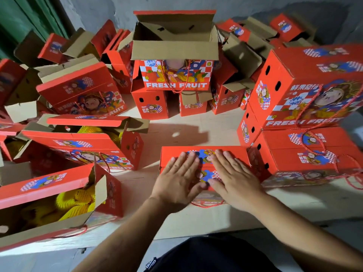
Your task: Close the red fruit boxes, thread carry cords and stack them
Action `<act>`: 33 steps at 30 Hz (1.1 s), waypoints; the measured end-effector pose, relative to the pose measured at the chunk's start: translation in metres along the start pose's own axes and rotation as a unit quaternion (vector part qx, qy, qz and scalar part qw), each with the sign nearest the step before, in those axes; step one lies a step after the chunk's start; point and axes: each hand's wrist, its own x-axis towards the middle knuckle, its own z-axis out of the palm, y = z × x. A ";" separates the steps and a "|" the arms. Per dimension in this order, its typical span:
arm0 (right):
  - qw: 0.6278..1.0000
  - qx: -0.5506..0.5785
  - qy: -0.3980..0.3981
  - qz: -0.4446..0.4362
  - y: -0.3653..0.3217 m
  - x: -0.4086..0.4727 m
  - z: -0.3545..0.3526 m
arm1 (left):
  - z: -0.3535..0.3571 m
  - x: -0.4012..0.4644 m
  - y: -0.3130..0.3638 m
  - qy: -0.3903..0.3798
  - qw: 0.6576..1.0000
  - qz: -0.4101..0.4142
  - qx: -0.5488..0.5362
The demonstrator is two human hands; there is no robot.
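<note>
Red fruit box point(176, 153) lies closed on the pale floor point(196, 122) directly in front of the person, its two top flaps meeting along the middle under both hands. Left hand point(177, 180) lies flat on the lid with fingers straight and slightly spread, pressing down and holding nothing. Right hand point(234, 178) does the same just beside it, fingers straight, thumb near the left thumb. A red carry cord point(207, 204) loops out from the near face of this box, below the wrists.

Just to the right, touching or nearly touching the box, stands a stack of closed boxes point(306, 107) with twisted red cords hanging down their fronts. To the left sit open boxes point(64, 185) with flaps up, showing fruit in yellow foam netting point(78, 199). Farther back, an open box printed "FRESH FRUIT" point(175, 75) rests on top of other boxes, its brown flaps raised. More boxes, open and tilted, crowd against the grey wall point(110, 8) behind.
</note>
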 end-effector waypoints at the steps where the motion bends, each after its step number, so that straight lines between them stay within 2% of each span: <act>1: 1.000 -0.004 -0.020 0.007 0.015 -0.001 -0.002 | -0.002 -0.004 -0.012 0.014 1.000 -0.024 -0.001; 3: 0.998 0.022 -0.048 0.034 0.042 -0.006 -0.003 | 0.000 -0.012 -0.033 0.033 0.993 -0.089 -0.067; 4: 0.994 0.073 -0.064 0.054 0.051 -0.010 -0.004 | 0.003 -0.016 -0.041 0.038 0.977 -0.121 -0.170; 5: 0.983 0.144 -0.075 0.082 0.058 -0.014 -0.007 | 0.006 -0.019 -0.045 0.043 0.933 -0.161 -0.318; 6: 0.965 0.222 -0.072 0.118 0.064 -0.014 -0.010 | 0.008 -0.021 -0.048 0.062 0.851 -0.211 -0.478; 7: 0.938 0.305 -0.053 0.158 0.068 -0.013 -0.013 | 0.010 -0.023 -0.049 0.089 0.746 -0.262 -0.606; 8: 0.903 0.379 -0.021 0.201 0.069 -0.008 -0.015 | 0.013 -0.021 -0.050 0.111 0.654 -0.299 -0.686; 9: 0.867 0.436 0.016 0.240 0.065 -0.001 -0.016 | 0.016 -0.018 -0.049 0.120 0.600 -0.304 -0.730; 10: 0.847 0.453 0.042 0.274 0.054 0.009 -0.017 | 0.017 -0.014 -0.042 0.119 0.587 -0.285 -0.749; 11: 0.854 0.422 0.048 0.300 0.039 0.017 -0.015 | 0.017 -0.011 -0.034 0.112 0.593 -0.263 -0.753; 14: 0.911 0.274 0.020 0.308 0.010 0.020 -0.001 | 0.012 -0.008 -0.029 0.035 0.616 -0.226 -0.754; 16: 0.917 0.293 0.003 0.270 0.027 0.018 -0.003 | 0.009 -0.011 -0.050 0.026 0.641 -0.219 -0.735; 17: 0.903 0.339 0.000 0.263 0.038 0.017 -0.007 | 0.007 -0.012 -0.058 0.057 0.645 -0.228 -0.727; 18: 0.876 0.401 0.015 0.267 0.045 0.016 -0.010 | 0.008 -0.013 -0.060 0.090 0.632 -0.241 -0.731; 19: 0.846 0.454 0.038 0.278 0.047 0.016 -0.009 | 0.008 -0.012 -0.056 0.116 0.606 -0.258 -0.744; 21: 0.817 0.492 0.047 0.297 0.041 0.019 -0.007 | 0.009 -0.004 -0.039 0.081 0.583 -0.275 -0.760; 22: 0.806 0.507 0.033 0.305 0.040 0.019 -0.006 | 0.010 -0.001 -0.033 0.049 0.584 -0.285 -0.759; 23: 0.776 0.549 0.013 0.309 0.042 0.019 -0.008 | 0.010 0.000 -0.032 0.036 0.579 -0.283 -0.764; 24: 0.730 0.608 0.000 0.314 0.047 0.019 -0.013 | 0.007 0.000 -0.036 0.034 0.565 -0.281 -0.775; 25: 0.679 0.665 -0.005 0.311 0.050 0.019 -0.018 | 0.006 0.000 -0.041 0.048 0.546 -0.286 -0.786; 26: 0.646 0.696 0.014 0.314 0.051 0.019 -0.022 | 0.007 -0.001 -0.045 0.066 0.533 -0.288 -0.793; 27: 0.650 0.692 0.039 0.312 0.050 0.020 -0.022 | 0.008 -0.001 -0.046 0.077 0.526 -0.279 -0.799; 28: 0.668 0.670 0.055 0.319 0.047 0.021 -0.020 | 0.009 0.001 -0.043 0.074 0.541 -0.270 -0.793; 30: 0.672 0.658 0.051 0.337 0.040 0.019 -0.018 | 0.017 0.004 -0.034 0.051 0.557 -0.276 -0.782; 31: 0.647 0.684 0.019 0.336 0.040 0.016 -0.018 | 0.021 0.005 -0.032 0.034 0.552 -0.279 -0.785; 33: 0.515 0.786 -0.017 0.341 0.043 0.002 -0.013 | 0.023 0.007 -0.041 0.018 0.554 -0.276 -0.785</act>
